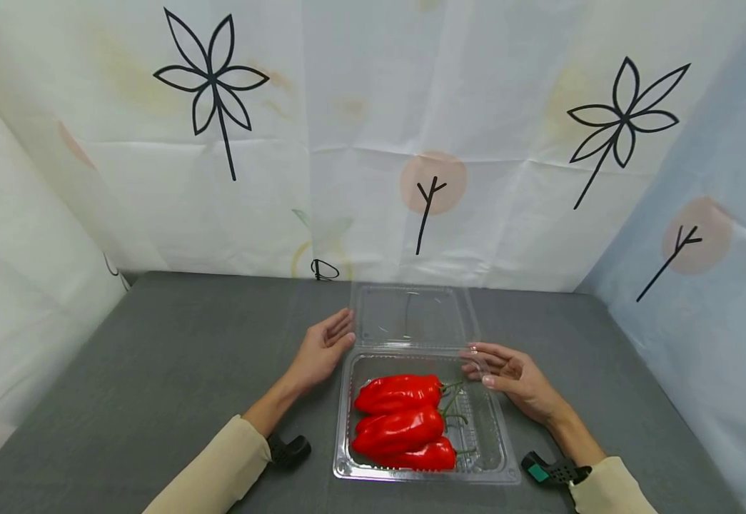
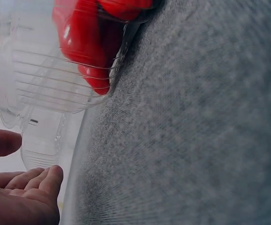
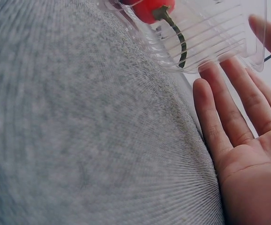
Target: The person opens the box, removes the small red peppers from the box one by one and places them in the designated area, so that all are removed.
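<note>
Several red peppers lie side by side in a clear plastic clamshell container, their green stems pointing right. The container's clear lid is folded back, away from the person. My left hand is beside the lid's left edge near the hinge, thumb and fingers extended; whether it touches the plastic I cannot tell. At the container's back right corner is my right hand, its fingers nearly straight with the tips at the clear wall and the thumb apart from them. Neither hand holds a pepper.
The container stands on a grey cloth-covered table. A white sheet with leaf and twig drawings hangs behind the table, and more sheeting runs down both sides. Dark wrist straps sit below beige sleeves.
</note>
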Motion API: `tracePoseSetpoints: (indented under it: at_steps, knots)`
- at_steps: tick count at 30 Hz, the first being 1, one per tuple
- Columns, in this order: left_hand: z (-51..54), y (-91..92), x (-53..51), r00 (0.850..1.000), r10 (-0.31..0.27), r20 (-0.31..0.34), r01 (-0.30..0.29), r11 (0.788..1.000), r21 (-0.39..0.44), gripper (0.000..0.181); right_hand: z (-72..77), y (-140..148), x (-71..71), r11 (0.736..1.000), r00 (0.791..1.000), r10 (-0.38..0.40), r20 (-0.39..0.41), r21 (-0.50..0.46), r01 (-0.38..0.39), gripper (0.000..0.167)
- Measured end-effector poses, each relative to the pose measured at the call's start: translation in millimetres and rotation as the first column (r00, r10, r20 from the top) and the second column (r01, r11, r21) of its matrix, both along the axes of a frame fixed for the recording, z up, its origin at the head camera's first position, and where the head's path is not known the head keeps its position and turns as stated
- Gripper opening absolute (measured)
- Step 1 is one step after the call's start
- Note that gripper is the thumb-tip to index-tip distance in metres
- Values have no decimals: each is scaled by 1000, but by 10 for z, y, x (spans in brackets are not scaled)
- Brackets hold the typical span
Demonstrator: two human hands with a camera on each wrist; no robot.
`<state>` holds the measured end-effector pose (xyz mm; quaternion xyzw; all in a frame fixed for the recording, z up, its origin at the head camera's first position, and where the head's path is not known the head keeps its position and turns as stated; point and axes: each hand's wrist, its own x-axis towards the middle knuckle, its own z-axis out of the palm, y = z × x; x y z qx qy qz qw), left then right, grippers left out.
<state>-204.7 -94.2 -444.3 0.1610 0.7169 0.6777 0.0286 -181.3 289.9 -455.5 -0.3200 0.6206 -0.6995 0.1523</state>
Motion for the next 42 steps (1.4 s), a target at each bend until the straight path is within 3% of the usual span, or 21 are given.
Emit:
tracePoseSetpoints:
  at_steps: [14,20,26,33,38,42]
  knots:
    - [6,46,-16,988,140,63,-137,989,-51,53,9,-18,-3,999,999,-36,11,-15,36,51]
    - [10,44,44,982,188,-33,-190,979,-74,54,2,-24,-10,999,999,-46,7,-19,46,50]
    - [215,6,208,967,219,-131,-235,965,-117,55,7,-23,-12,999,999,-51,9,-15,51,50]
    - [454,38,488,955,166,-246,-213,961,-179,58,-15,-13,-20,999,999,-39,9,-26,39,49]
    - [509,116,634,957,87,-276,-138,976,-171,57,-1,-11,-6,998,998,-56,23,-3,56,50]
    - [509,190,721,968,13,-250,-57,984,-170,54,-7,-6,-12,998,998,-60,14,2,60,50]
